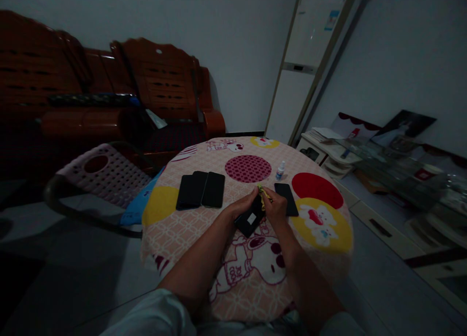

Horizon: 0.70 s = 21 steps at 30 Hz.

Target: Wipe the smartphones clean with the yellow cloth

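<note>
My left hand (243,207) is closed around the side of a black smartphone (245,224), held tilted over the round table. A small pale patch shows on the phone's dark face. In my right hand (276,205) a yellow cloth (265,197) is pinched, touching the phone's upper end. Just right of that hand lies another dark phone (287,198) on the tablecloth. A small white bottle (280,171) with a blue label stands upright behind it. To the left, several black phones (213,189) lie side by side, partly overlapping.
A patterned cloth (204,224) covers the round table. A pink woven chair (109,173) with a blue bag (140,202) stands at its left. Wooden seats (160,87) line the wall. On the right are a low cabinet with a glass top (386,160) and a tall white air conditioner (302,48).
</note>
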{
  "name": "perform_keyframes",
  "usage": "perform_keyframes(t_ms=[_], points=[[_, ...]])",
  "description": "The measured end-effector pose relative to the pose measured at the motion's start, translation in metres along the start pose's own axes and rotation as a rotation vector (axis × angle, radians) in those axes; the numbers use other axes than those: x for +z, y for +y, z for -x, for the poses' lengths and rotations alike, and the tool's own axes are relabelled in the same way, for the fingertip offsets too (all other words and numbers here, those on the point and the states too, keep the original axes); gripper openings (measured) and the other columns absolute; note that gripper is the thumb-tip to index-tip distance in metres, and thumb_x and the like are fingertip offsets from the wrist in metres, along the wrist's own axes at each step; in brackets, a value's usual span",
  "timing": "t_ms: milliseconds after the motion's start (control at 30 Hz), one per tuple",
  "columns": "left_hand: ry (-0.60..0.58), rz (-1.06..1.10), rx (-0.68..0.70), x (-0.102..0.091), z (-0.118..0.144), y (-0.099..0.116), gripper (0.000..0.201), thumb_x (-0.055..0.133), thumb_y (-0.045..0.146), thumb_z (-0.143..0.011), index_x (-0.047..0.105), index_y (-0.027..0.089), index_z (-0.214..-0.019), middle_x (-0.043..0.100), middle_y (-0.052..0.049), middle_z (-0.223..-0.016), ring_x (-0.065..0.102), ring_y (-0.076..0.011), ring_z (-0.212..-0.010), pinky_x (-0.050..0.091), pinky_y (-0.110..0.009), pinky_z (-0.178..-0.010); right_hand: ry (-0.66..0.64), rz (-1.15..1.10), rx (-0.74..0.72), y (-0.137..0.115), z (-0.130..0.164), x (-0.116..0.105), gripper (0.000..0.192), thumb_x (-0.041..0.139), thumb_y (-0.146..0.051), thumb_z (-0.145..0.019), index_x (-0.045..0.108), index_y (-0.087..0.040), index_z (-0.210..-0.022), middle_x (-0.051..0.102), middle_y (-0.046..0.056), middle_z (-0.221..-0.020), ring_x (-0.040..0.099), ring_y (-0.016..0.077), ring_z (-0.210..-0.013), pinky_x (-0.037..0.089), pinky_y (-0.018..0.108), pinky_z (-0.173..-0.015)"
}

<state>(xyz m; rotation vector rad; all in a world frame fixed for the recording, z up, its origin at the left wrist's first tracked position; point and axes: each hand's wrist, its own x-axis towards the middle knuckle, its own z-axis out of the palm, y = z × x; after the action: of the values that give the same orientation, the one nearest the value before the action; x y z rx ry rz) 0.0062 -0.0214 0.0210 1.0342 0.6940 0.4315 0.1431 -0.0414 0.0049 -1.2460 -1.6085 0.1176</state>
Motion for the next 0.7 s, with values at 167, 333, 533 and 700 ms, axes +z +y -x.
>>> perform_keyframes(t_ms=[167, 333, 533, 700], points=[[-0.044, 0.081, 0.008, -0.0006, 0.0012, 0.0000, 0.082, 0.023, 0.082, -0.075, 0.064, 0.011, -0.086, 0.063, -0.010, -0.065, 0.059, -0.0186, -0.055, 0.046, -0.030, -0.057, 0.041, 0.112, 0.069, -0.0004, -0.0030, -0.0055, 0.027, 0.048, -0.027, -0.087, 0.072, -0.017, -0.095, 0.074, 0.009, -0.088, 0.069, 0.0204, -0.077, 0.050, 0.025, -0.068], [-0.079, 0.180, 0.000, -0.0050, 0.0031, 0.0019, 0.084, 0.024, 0.083, -0.073, 0.064, 0.011, -0.090, 0.063, -0.011, -0.067, 0.060, -0.0191, -0.058, 0.046, -0.030, -0.058, 0.029, 0.189, 0.109, 0.0030, -0.0035, -0.0083, 0.026, 0.047, -0.026, -0.087, 0.072, -0.017, -0.088, 0.073, 0.008, -0.080, 0.067, 0.0191, -0.071, 0.047, 0.024, -0.065], [-0.018, 0.062, 0.010, -0.0060, 0.0017, 0.0005, 0.083, 0.028, 0.085, -0.071, 0.063, 0.011, -0.086, 0.063, -0.009, -0.065, 0.059, -0.0184, -0.056, 0.046, -0.030, -0.057, 0.029, 0.123, 0.092, 0.0003, -0.0022, -0.0071, 0.027, 0.048, -0.028, -0.087, 0.072, -0.017, -0.089, 0.073, 0.008, -0.078, 0.068, 0.0193, -0.074, 0.048, 0.023, -0.065], [-0.044, 0.038, -0.002, -0.0040, 0.0008, -0.0014, 0.084, 0.029, 0.086, -0.068, 0.063, 0.011, -0.085, 0.063, -0.009, -0.065, 0.058, -0.0184, -0.056, 0.046, -0.031, -0.058, 0.041, 0.065, 0.057, 0.0008, -0.0022, -0.0058, 0.027, 0.050, -0.027, -0.086, 0.072, -0.017, -0.097, 0.074, 0.009, -0.091, 0.069, 0.0215, -0.081, 0.052, 0.027, -0.071]])
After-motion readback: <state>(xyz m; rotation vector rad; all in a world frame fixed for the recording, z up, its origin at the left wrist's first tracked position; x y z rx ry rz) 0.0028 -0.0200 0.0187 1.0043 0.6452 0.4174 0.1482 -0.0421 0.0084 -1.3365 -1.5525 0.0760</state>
